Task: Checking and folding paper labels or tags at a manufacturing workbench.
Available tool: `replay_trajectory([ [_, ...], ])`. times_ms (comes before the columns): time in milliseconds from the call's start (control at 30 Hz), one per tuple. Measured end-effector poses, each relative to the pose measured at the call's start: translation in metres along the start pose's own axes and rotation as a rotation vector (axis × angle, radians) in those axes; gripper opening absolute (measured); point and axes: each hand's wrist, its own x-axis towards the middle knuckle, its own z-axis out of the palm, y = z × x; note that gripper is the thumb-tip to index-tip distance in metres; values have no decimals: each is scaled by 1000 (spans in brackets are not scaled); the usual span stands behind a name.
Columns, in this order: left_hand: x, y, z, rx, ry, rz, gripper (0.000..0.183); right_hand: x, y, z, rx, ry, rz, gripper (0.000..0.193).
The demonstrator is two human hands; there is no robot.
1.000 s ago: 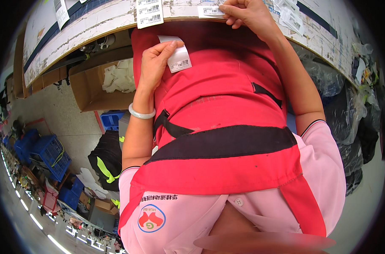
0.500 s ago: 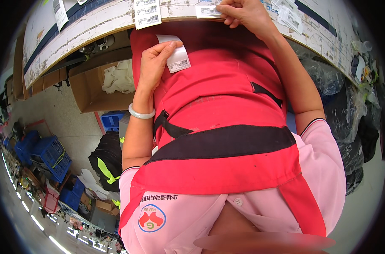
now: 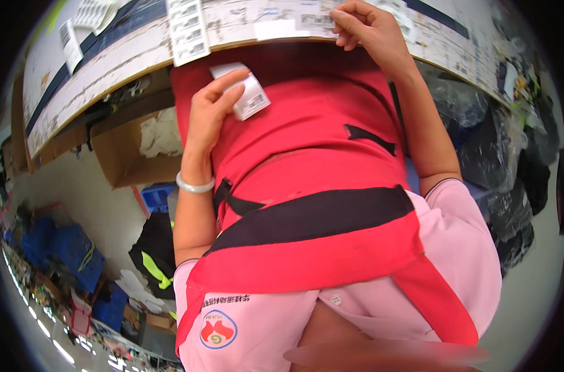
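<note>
My left hand (image 3: 212,115) is raised over my red apron. Its thumb and fingers close on a small white label sheet (image 3: 252,98) with printed barcodes, which hangs tilted below the fingertips. My right hand (image 3: 373,36) is at the table's near edge, its thumb and forefinger pinched at the right end of a pale printed label (image 3: 314,22). Whether that label is lifted or lies flat is hard to tell. A blank white slip (image 3: 275,29) lies just left of it. Farther left, a strip of barcode labels (image 3: 187,31) overhangs the table edge.
More label strips (image 3: 71,44) lie at the table's far left. The worn white tabletop (image 3: 133,46) has dark blue bands. Below it on the left stands an open cardboard box (image 3: 117,149) with pale scraps. Plastic-wrapped dark bags (image 3: 489,155) crowd the right.
The view has shifted, moving the scene left. My left hand's label sheet has tilted and its fingers have spread along it. A blank slip now shows beside the label at my right hand.
</note>
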Motion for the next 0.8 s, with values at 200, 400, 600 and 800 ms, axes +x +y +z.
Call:
replay_trajectory([
  [200,-2,4,12,98,-61,-18,27,-15,48,-125,-466,420,-31,22],
  [400,3,6,26,109,-55,11,23,-17,33,-101,-1073,621,-61,32],
  [600,2,11,38,189,-66,138,21,-42,7,39,-124,-359,117,21],
  [800,0,16,35,267,-118,113,26,-35,23,71,58,-380,156,18],
])
